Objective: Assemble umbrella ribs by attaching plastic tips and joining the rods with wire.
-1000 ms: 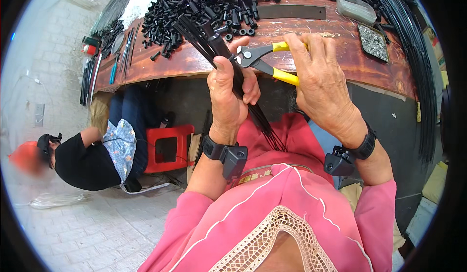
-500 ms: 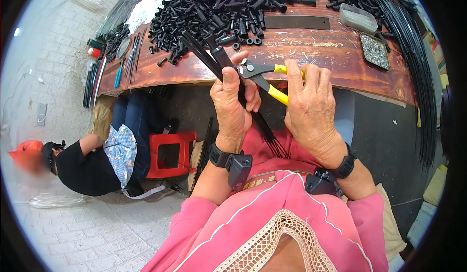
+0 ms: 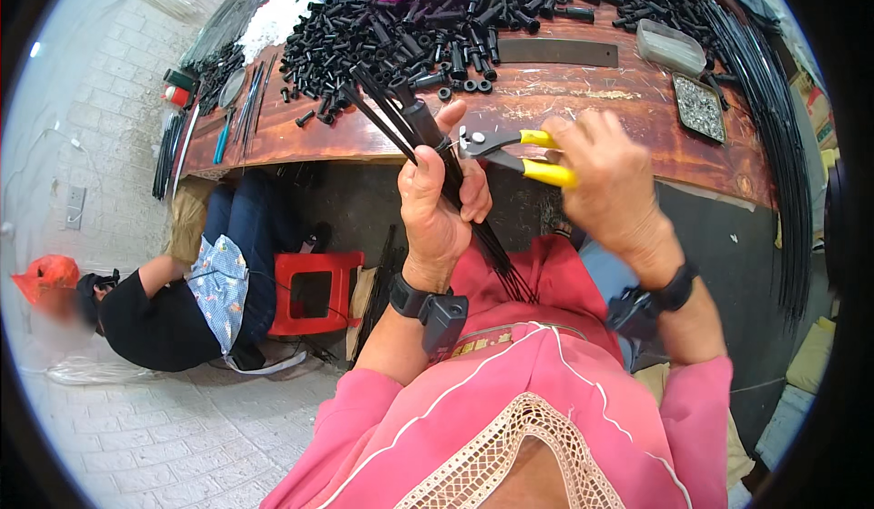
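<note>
Hold steady, keep skin clear

In the head view, gripping a bundle of thin black rods [image 3: 496, 256] along with a black sleeve [image 3: 421, 125] in the left hand [image 3: 435, 204], just in front of the wooden tabletop [image 3: 583, 81]: thumb pressed to the near side, fingers wrapped round the far side, one tip jutting up behind the sleeve. Holding yellow-handled cutting pliers [image 3: 506, 157] in the right hand [image 3: 614, 181], fingers bent about the grips, too blurred to tell exactly how tightly. Placed with jaws beside the sleeve, at a thin pale strand [image 3: 452, 146]; impossible to tell whether biting it. Best, in judgement, to brace the bundle firmly, align the jaws squarely, squeeze evenly, and spare the nearby left fingertips.
</note>
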The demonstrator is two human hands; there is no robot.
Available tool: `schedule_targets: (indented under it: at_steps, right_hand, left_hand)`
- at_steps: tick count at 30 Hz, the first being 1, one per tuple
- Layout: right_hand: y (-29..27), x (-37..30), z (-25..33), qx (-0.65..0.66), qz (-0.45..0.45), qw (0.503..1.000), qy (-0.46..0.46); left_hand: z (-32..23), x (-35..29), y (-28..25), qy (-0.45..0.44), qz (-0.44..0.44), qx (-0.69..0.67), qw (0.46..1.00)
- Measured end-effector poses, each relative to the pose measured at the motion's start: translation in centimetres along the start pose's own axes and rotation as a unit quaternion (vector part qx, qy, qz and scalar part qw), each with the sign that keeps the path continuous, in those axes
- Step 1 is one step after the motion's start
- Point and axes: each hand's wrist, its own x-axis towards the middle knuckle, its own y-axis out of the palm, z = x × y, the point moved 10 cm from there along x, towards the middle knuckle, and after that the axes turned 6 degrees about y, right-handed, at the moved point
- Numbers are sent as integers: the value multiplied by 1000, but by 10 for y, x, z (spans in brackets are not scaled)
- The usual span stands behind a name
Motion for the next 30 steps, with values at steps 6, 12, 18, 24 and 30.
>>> schedule_targets:
  at_steps: [6,12,18,24,30]
  right_hand:
    - [-3,36,-19,159,275,939,-131]
    - [45,-63,-11,482,711,472,199]
    - [-42,3,2,-49,157,981,-103]
    - [-20,2,-19,155,331,931,-16]
    - [14,-81,3,498,696,469,219]
  left_hand:
    - [-1,-7,23,12,45,84,995]
    - [11,-16,34,-53,45,97,993]
    - [11,-12,28,-42,6,124,991]
    - [4,-13,35,26,1,64,998]
    - [16,-18,37,-58,22,55,997]
